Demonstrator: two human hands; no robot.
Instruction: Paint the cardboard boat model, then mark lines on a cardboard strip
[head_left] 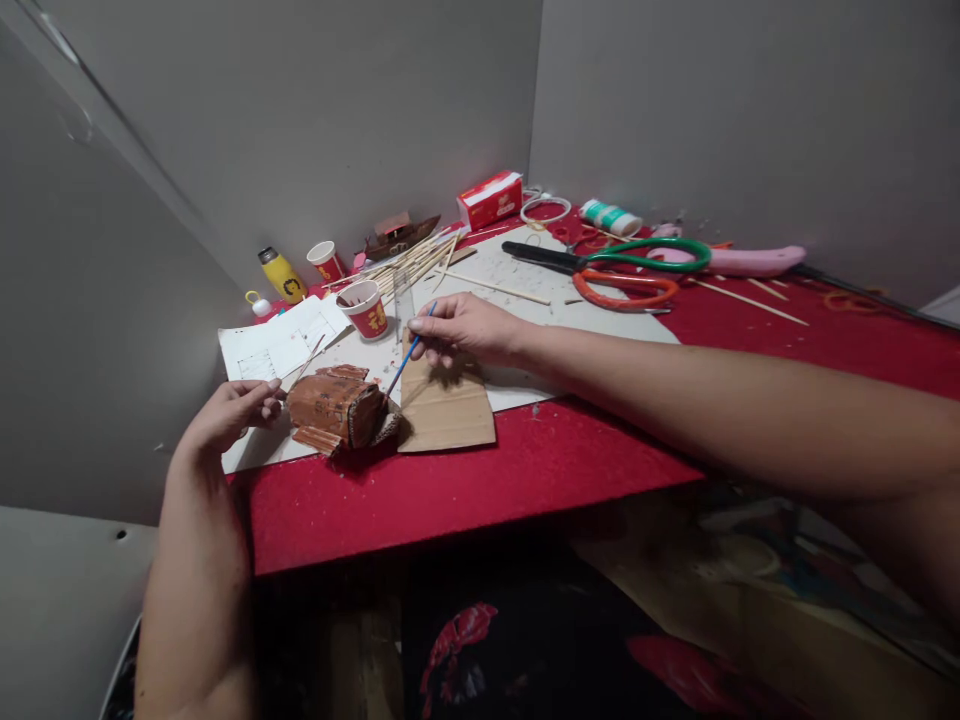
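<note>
Right hand (pixel 461 328): we pinch a thin blue-handled brush (pixel 409 358) between thumb and fingertips, fingers closed narrow around the shaft. The brush slants down and left; its tip meets the right end of the small brown model (pixel 339 408), a boxy piece with ribbed, roof-like strips.

Left hand (pixel 229 412): fingers curled against the model's left end, touching it and bracing it. We cannot tell whether it truly grips or only steadies.

The model sits at the near-left corner of the desk (pixel 465 490), on a pale sheet, just beside a flat cardboard piece (pixel 446 405) that lies under the right hand.

Judgement: the step in hand looks like brushing a coat onto the model's right end. The next move likely calls for a light, even stroke while the left hand keeps the piece from sliding, and perhaps a reload at the red paper cup (pixel 365 308) just behind.

Further out: a bundle of wooden sticks (pixel 412 262), a second red cup (pixel 325 261), a yellow bottle (pixel 281 274), a dark model boat (pixel 401 236), a red tissue box (pixel 490 199), large scissors (pixel 607 265) with green and orange handles.
</note>
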